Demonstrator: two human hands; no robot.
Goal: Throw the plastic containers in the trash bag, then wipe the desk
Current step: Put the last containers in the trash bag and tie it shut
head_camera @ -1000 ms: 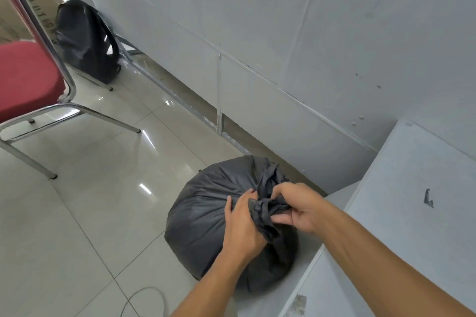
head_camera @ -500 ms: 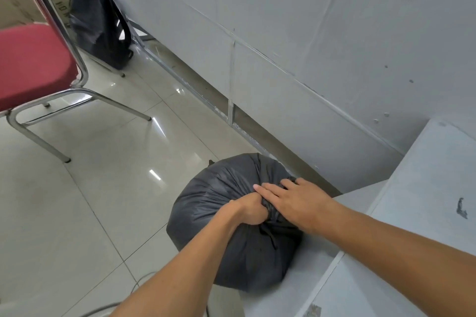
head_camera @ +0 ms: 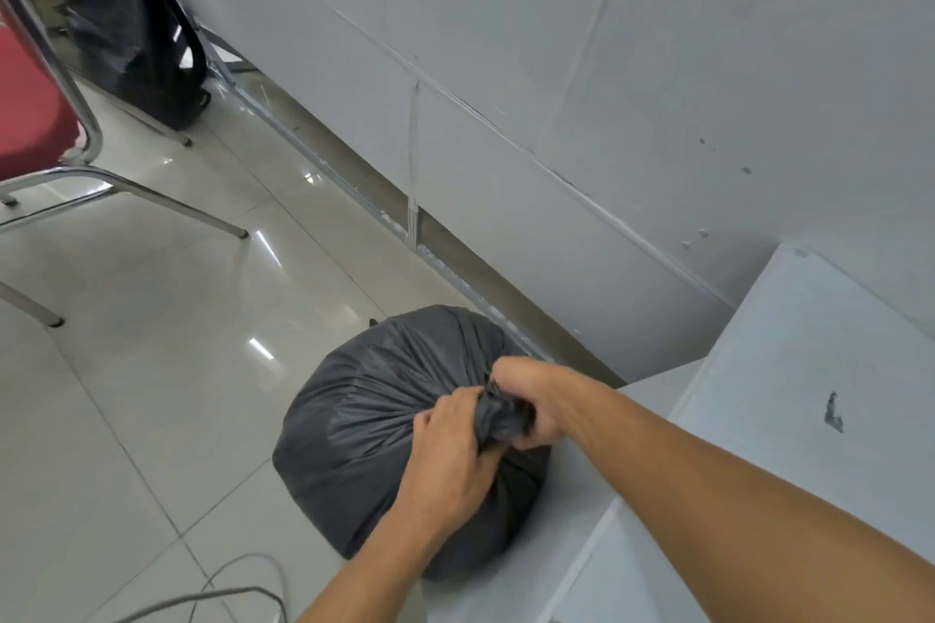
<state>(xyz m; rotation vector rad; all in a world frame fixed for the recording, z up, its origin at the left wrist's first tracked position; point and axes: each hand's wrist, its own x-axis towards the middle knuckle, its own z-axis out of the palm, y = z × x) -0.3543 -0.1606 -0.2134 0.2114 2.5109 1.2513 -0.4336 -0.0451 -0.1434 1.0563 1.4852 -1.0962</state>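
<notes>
A full black trash bag sits on the tiled floor beside the white desk. Its mouth is gathered into a twisted bunch at the top right. My left hand grips that bunch from the near side. My right hand grips the same bunch from the far side, fingers curled around the plastic. No plastic containers show; whatever the bag holds is hidden inside it.
A red chair with chrome legs stands at the far left. A black backpack leans against the grey wall behind it. A grey cable loops on the floor near the bottom edge.
My right hand, which lay flat on the bag half a second ago, now curls around the gathered neck. The left hand keeps its grip on the bunch. The view has swung slightly right.
</notes>
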